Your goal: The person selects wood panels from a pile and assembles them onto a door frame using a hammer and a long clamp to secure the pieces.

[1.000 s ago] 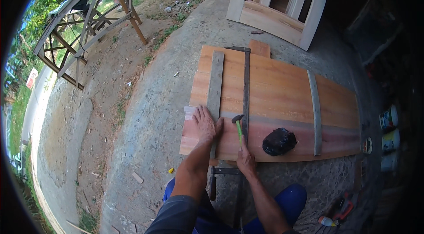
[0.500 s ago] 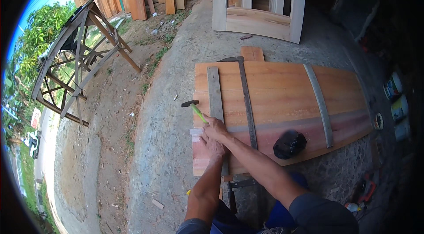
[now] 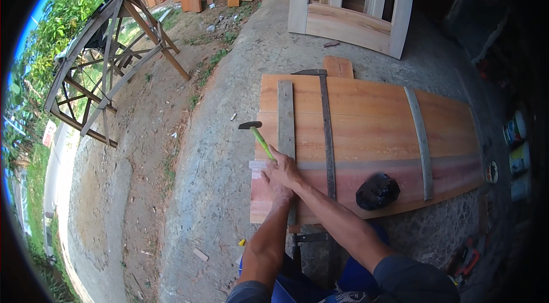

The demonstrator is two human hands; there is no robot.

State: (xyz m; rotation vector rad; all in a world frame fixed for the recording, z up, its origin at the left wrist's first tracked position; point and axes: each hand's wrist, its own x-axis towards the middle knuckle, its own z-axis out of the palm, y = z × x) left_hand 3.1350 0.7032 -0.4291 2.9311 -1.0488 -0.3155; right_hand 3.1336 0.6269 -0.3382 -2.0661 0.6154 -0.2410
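Note:
My right hand (image 3: pixel 285 172) is closed around the green handle of a hammer (image 3: pixel 262 142), whose dark head points away from me, over the left edge of a wide wooden panel (image 3: pixel 366 126). Just below it my left hand (image 3: pixel 277 190) rests at the panel's near left part, partly covered by the right hand. Its fingers lie beside a small pale wood piece (image 3: pixel 257 164) at the panel's edge; whether they grip anything is hidden. A grey wooden batten (image 3: pixel 286 111) runs across the panel, passing under my hands.
A long metal bar clamp (image 3: pixel 328 126) spans the panel, with a second grey batten (image 3: pixel 419 143) farther right. A black plastic bag (image 3: pixel 377 191) sits on the panel. Beyond stands a wooden frame (image 3: pixel 349 20); a timber trestle (image 3: pixel 108 68) is at left. Buckets (image 3: pixel 517 157) stand right.
The whole view has shifted slightly. The hammer's handle leans a little differently, with its head still beyond my hands. Both hands stay together at the panel's left edge.

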